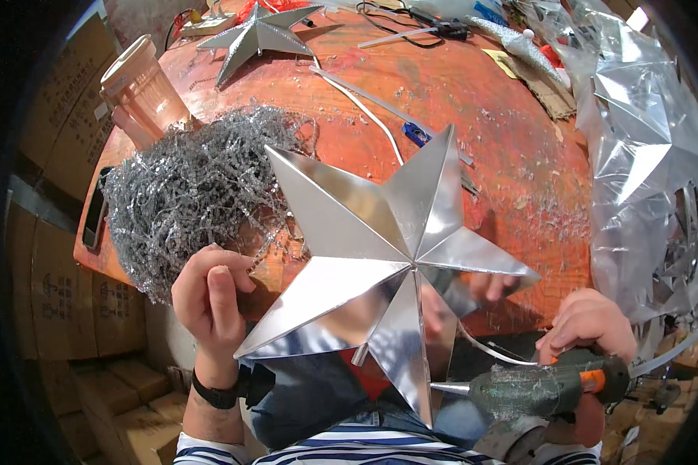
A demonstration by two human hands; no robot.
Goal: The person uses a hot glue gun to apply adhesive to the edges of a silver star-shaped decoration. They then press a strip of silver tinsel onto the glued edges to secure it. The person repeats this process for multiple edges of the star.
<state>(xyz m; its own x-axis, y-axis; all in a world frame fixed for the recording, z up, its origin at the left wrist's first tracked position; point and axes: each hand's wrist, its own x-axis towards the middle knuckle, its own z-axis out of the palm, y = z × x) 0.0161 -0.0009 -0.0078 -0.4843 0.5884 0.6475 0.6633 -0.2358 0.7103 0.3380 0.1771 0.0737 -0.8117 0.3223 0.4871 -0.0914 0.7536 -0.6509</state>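
One hand (591, 324) holds one glue gun (523, 386) near one star (408, 267).

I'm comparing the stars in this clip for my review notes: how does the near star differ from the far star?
Place: the near star is in front of the person, overlapping the table's near edge in view; the far star sits at the back.
Finish: the near star is mirror-like, showing reflections; the far star looks duller.
Apparent size: the near star fills much more of the picture than the far star.
Shared: both are silver, with ridged points.
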